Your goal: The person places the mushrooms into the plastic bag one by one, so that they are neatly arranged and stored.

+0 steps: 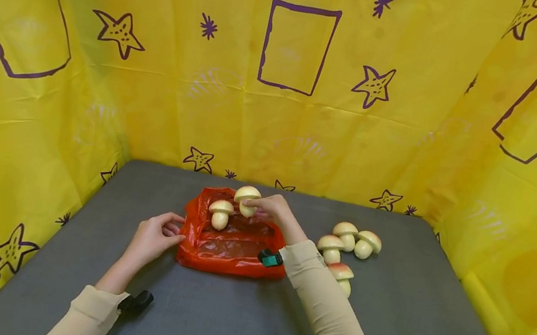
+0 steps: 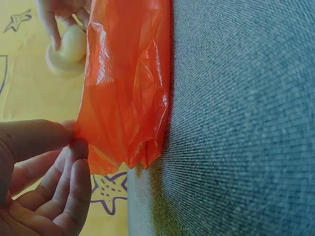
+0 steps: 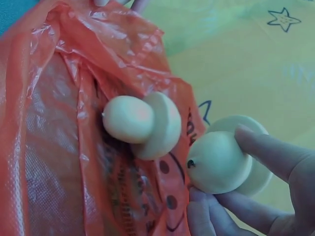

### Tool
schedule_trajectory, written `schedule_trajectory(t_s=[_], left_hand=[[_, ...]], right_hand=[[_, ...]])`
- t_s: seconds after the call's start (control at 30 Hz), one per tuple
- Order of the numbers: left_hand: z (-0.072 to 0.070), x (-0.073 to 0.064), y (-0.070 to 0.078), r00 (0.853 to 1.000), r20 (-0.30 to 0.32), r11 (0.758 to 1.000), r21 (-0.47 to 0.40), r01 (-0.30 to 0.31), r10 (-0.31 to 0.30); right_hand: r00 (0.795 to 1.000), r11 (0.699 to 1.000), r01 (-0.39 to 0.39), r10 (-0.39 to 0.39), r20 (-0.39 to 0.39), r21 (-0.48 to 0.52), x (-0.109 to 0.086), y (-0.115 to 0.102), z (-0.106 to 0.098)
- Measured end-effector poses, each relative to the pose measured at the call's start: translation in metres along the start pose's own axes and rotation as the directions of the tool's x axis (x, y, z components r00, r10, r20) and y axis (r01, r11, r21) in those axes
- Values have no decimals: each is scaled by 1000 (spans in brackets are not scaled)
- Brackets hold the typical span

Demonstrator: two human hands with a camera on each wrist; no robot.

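Observation:
A red plastic bag (image 1: 228, 264) lies spread open on the grey table, with one toy mushroom (image 1: 221, 215) resting in it. My left hand (image 1: 154, 237) pinches the bag's left edge between thumb and fingers; the left wrist view shows this grip on the thin red film (image 2: 118, 93). Over the far part of the bag, my right hand (image 1: 273, 210) holds a second mushroom (image 1: 247, 194) by its stem. In the right wrist view, that held mushroom (image 3: 219, 162) is beside the mushroom in the bag (image 3: 130, 120).
Several more mushrooms (image 1: 345, 229) stand grouped on the table (image 1: 413, 316) to the right of the bag, close to my right forearm. Yellow cloth walls (image 1: 285, 124) with drawn stars surround the table at the back and both sides.

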State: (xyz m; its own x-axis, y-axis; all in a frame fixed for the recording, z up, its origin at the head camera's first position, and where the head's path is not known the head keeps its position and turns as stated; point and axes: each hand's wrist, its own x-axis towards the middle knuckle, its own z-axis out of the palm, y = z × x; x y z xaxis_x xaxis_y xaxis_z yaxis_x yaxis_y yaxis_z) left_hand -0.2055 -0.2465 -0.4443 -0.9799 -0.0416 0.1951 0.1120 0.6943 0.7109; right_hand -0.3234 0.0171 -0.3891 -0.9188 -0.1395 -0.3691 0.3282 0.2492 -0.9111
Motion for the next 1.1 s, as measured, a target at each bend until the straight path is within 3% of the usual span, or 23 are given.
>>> schedule_trajectory(t_s=[0.27, 0.83, 1.1], left_hand=[[0, 0, -1, 1000, 18, 1000, -11, -2, 2], [4, 0, -6, 1000, 8, 1000, -11, -23, 23], [3, -1, -7, 1000, 10, 1000, -16, -18, 18]], right_hand=[[999, 998, -49, 50, -9, 37, 12, 10, 4], [993, 996, -93, 93, -75, 12, 19, 29, 2], [992, 993, -110, 107, -60, -43, 21, 36, 6]])
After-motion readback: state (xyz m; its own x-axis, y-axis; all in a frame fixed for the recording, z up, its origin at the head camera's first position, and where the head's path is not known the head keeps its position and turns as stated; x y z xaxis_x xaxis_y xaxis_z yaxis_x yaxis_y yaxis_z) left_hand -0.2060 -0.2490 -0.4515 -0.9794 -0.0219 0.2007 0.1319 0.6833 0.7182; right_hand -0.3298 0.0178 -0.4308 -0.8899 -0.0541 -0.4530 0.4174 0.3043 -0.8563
